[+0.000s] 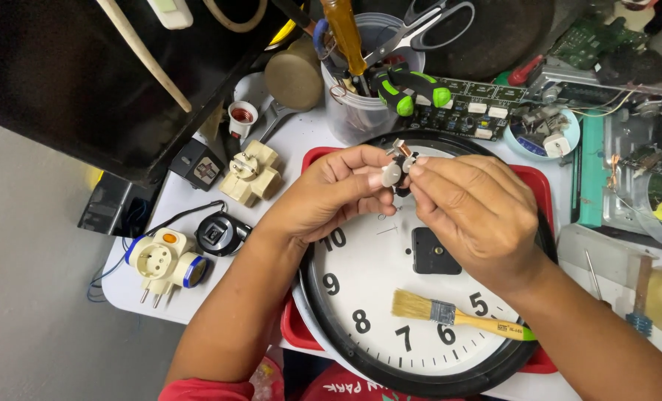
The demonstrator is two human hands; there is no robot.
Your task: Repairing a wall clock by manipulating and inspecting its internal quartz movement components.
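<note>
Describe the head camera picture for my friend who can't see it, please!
Two hands, the left hand and right hand, pinch a small metal and black part together above a big white wall clock lying flat on a red tray. A paintbrush rests on the clock face, with plug adapters and a tool cup nearby.

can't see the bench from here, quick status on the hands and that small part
Left hand and right hand both pinching small clock part. Held above wall clock. Paintbrush lies on the dial, clear of hands.
</note>
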